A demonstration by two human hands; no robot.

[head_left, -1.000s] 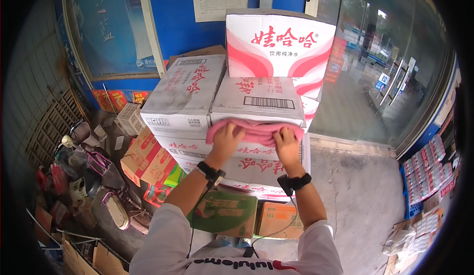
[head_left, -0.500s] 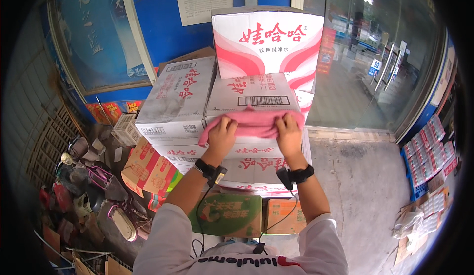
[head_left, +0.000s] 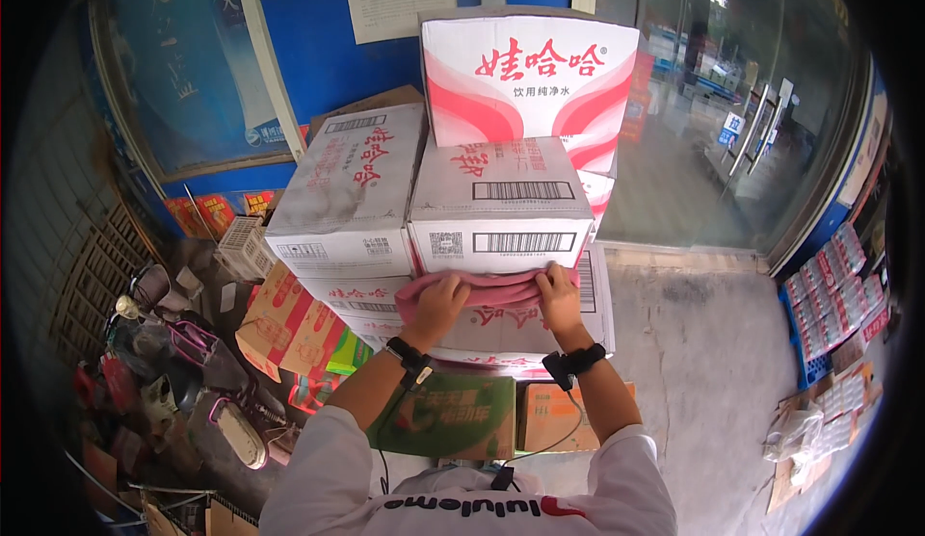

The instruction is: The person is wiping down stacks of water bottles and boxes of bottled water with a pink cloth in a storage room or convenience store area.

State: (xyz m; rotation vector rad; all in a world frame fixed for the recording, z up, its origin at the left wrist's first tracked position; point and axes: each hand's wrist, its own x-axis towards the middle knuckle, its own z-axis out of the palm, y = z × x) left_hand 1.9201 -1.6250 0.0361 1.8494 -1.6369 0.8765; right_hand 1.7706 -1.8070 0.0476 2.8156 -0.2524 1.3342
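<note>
Left grip: the left hand [head_left: 439,297] has its fingers curled and pressed together over the left part of a pink cloth [head_left: 482,290], pinching the fabric against a carton front.
Right grip: the right hand [head_left: 559,292] is closed on the right end of the same cloth, fingers bent down over its top edge.
Cloth: bunched into a long roll stretched between the two hands, lying across the front of the stacked cartons, just under the bottom edge of the white carton [head_left: 499,204] directly above both grips.
Carton under the grips: a white and red carton [head_left: 520,329] carries the cloth on its front face, with more of its kind stacked below.
Wrists: a dark band sits on each wrist, a thin cable trailing down from each towards the person's white sleeves.
Above the grips: a taller white carton with red wave pattern [head_left: 530,78] stands on the stack, against a blue wall.
Left of the grips: a second white carton [head_left: 352,189] touches the first one, side by side, at a slight tilt.
Below the grips: a green box [head_left: 453,416] and an orange box [head_left: 549,418] sit near the floor.
Right of the grips: a concrete floor [head_left: 703,382] and a glass door [head_left: 742,122].
</note>
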